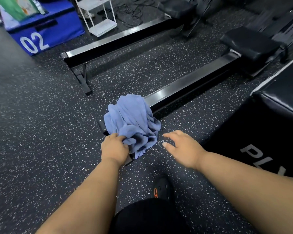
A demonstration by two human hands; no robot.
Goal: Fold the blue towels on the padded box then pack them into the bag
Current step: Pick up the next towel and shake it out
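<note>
A crumpled bundle of blue towels point(131, 121) lies heaped over the near end of a black metal rail, in the middle of the view. My left hand point(114, 148) grips the bundle's lower left edge, fingers curled into the cloth. Just to the right of the towels my right hand point(181, 147) hovers with its fingers spread and holds nothing. A blue padded box point(46, 32) marked 02 stands at the far left, with a green and white bag point(19, 7) on top of it.
Two long black rails point(118, 39) of rowing machines cross the speckled rubber floor, each with a black seat point(249, 43). A black padded box point(269, 132) stands close on the right. A white wire stand point(98, 16) is at the back. My black shoe point(162, 188) is below.
</note>
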